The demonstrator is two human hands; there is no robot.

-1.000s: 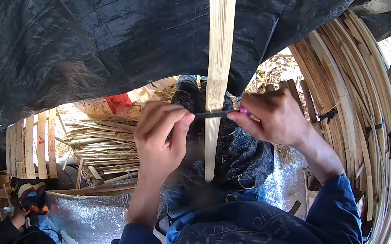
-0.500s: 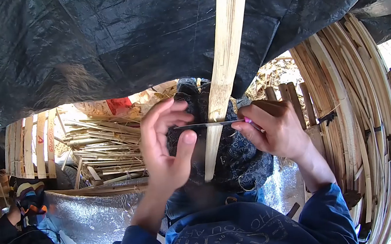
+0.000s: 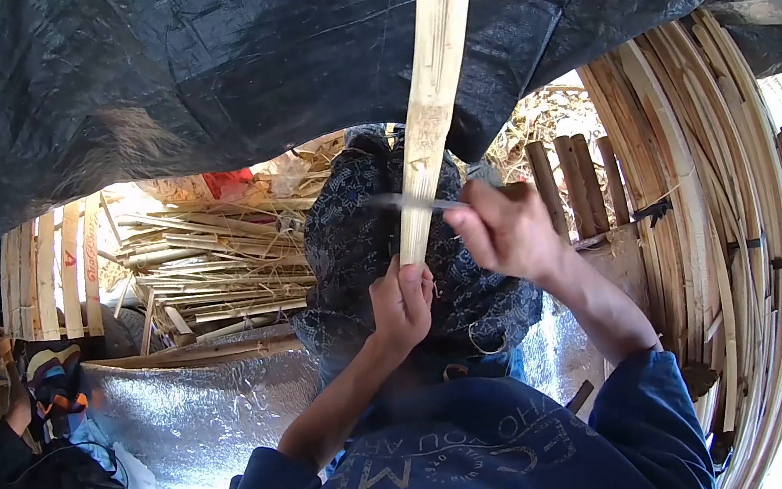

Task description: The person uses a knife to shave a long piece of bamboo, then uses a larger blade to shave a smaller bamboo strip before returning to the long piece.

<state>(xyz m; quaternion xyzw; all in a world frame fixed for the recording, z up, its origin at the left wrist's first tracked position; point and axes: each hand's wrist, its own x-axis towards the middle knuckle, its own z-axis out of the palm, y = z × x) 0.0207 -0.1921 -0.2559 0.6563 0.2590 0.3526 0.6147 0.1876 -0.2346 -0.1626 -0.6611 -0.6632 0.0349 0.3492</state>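
Observation:
A long, pale split-bamboo strip [image 3: 431,71] runs from the top of the view down toward my lap. Its near end is wrapped by the fingers of my left hand [image 3: 402,304]. My right hand [image 3: 510,232] is closed around the handle of a knife [image 3: 410,203], whose blade lies across the strip a little above my left hand. The blade is smeared by motion, and the handle is mostly hidden in my fist. Beneath the strip, dark patterned cloth [image 3: 337,222] covers my legs.
Black plastic sheeting [image 3: 263,61] hangs across the front. Thin split sticks [image 3: 212,261] are heaped at left, and long bamboo strips [image 3: 698,199] stand bundled at right. Silvery foil sheet [image 3: 204,414] lies beside me. Bags and clothes [image 3: 67,475] sit at lower left.
My left hand, open near the blade before, has moved down and gripped the strip's near end. The knife has shifted up in the view and tilted, while the strip leans slightly further left.

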